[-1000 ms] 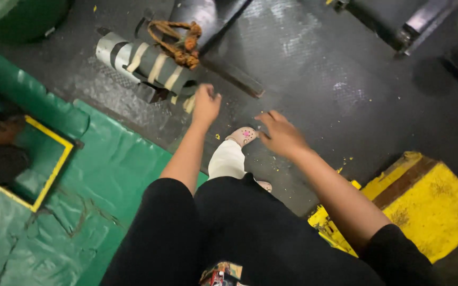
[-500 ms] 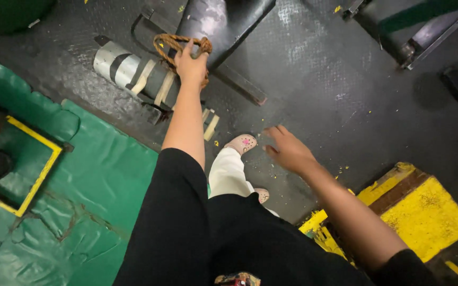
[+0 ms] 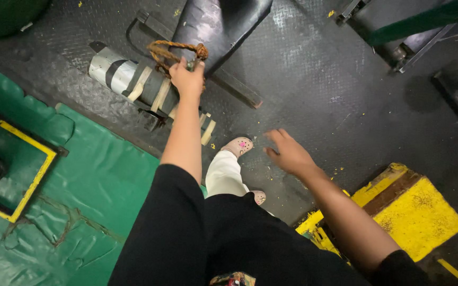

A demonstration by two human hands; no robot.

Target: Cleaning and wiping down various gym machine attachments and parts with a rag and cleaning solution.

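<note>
The person is standing on a dark, diamond-patterned metal floor and looking down along both outstretched arms, which are coming out of black sleeves. The left hand is reaching far forward, and its fingers are curling closed around a loop of frayed brown rope. The rope is lying at the upper end of a silvery cylinder, which is wrapped in dark bands and pale tape strips and is resting on its side on the floor. The left hand is covering part of that cylinder, so whether the rope is tied to it cannot be told. Just beyond the rope, a shiny black panel is leaning across the floor. The right hand is hanging well apart from the cylinder, to its lower right, with its fingers spread wide and holding nothing. Between the two arms, below the cylinder, a pale pink clog with small coloured charms is showing at the end of a white trouser leg. To the lower left of the cylinder, green padded sheeting is covering the ground, and a yellow-edged square opening is sitting in it. Far to the lower right of the cylinder, a worn yellow block is lying on the floor, and small yellow flecks are scattered near the clog.
</note>
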